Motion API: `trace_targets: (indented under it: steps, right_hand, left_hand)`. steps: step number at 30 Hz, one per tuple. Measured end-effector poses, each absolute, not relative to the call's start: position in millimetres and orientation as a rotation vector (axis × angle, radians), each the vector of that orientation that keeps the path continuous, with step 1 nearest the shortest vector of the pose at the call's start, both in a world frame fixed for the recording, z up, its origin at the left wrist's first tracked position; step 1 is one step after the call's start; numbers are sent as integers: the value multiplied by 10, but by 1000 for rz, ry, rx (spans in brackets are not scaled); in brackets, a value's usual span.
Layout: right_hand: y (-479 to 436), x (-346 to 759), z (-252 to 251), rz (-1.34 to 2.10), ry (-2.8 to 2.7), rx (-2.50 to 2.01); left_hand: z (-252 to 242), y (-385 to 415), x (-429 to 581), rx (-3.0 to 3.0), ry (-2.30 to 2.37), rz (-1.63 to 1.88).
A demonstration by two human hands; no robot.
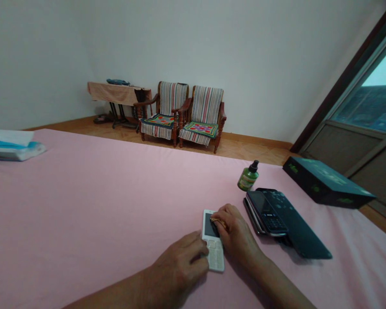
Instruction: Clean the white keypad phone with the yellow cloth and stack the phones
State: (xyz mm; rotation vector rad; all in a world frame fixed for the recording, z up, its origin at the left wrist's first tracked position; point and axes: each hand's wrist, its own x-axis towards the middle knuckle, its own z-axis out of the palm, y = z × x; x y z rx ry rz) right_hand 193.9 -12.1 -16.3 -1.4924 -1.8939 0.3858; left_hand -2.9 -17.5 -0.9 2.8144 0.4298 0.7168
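Note:
A white keypad phone [215,256] lies face up on the pink bedsheet [116,193], its dark screen toward the far end. My left hand [182,262] grips its left edge, with the fingers curled against the keypad side. Over the screen's upper right, my right hand [233,229] pinches a small tan, cloth-like piece [219,222] against the glass. Most of that piece is hidden by the fingers, so its exact kind is unclear. To the right, a dark keypad phone [268,216] tops a small stack of phones.
A dark flat panel [304,231] lies beside the phone stack. Behind stand a green spray bottle [247,177] and a black box [328,182]. A white-and-blue packet [16,148] rests far left. Two wooden chairs [201,109] and a covered table [116,92] line the wall.

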Motion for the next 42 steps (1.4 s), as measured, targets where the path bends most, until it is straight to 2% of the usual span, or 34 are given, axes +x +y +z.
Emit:
trace_targets:
  steps: [8, 18, 35, 42]
  right_hand:
    - [-11, 1865, -120, 365, -1976, -1506]
    - [63, 1744, -146, 404, -2005, -1389]
    - [95, 2148, -128, 407, -2022, -1429]
    - [-167, 2106, -67, 499, -2091, -1379]
  left_hand:
    - [-23, -175, 17, 2893, 404, 547]
    - [-46, -195, 52, 2944, 437, 630]
    - [59, -194, 55, 2908, 438, 551]
    - [40, -174, 38, 2909, 448, 485]
